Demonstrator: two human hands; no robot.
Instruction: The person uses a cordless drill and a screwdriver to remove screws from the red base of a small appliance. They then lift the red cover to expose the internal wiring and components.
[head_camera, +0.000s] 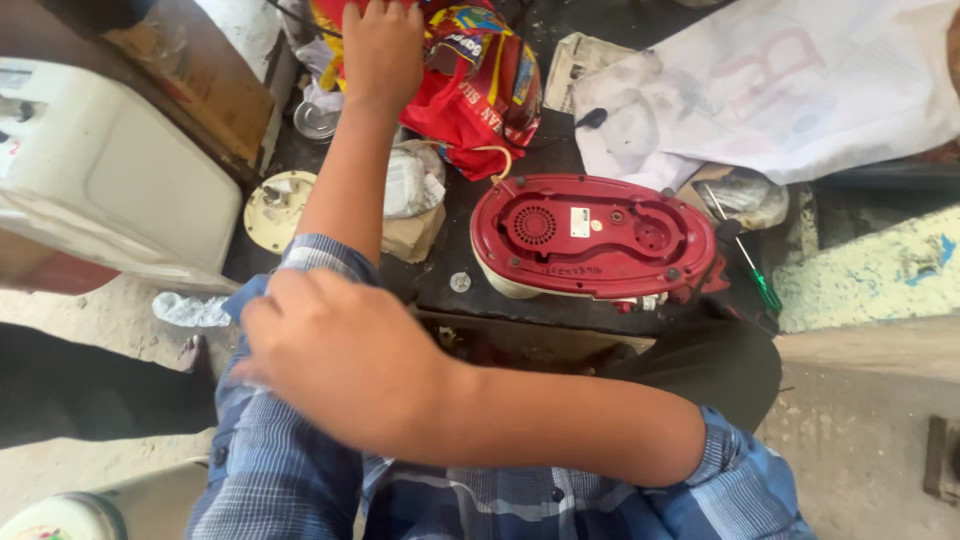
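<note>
My left hand (380, 45) is stretched far forward into the red printed plastic bag (475, 85) at the back of the dark surface (540, 155). The fingers are buried in the bag's folds, so I cannot tell whether they are curled on something or just spread inside. The bag sits slumped and open toward me, which suits a reach from this side.

My right hand (335, 350) is drawn back across my body, close under the camera, fingers curled loosely inward with the back of the hand up. What it holds, if anything, is hidden.

The red appliance base (590, 240) lies upside down near the front edge of the surface, its underside with vent grille, label and screw recesses facing up, presumably to give access to the fasteners. A green-handled screwdriver (750, 262) lies just right of it, within easy reach. A round cream disc (280, 208) lies left of my forearm. White printed cloth (780, 90) covers the right rear.
</note>
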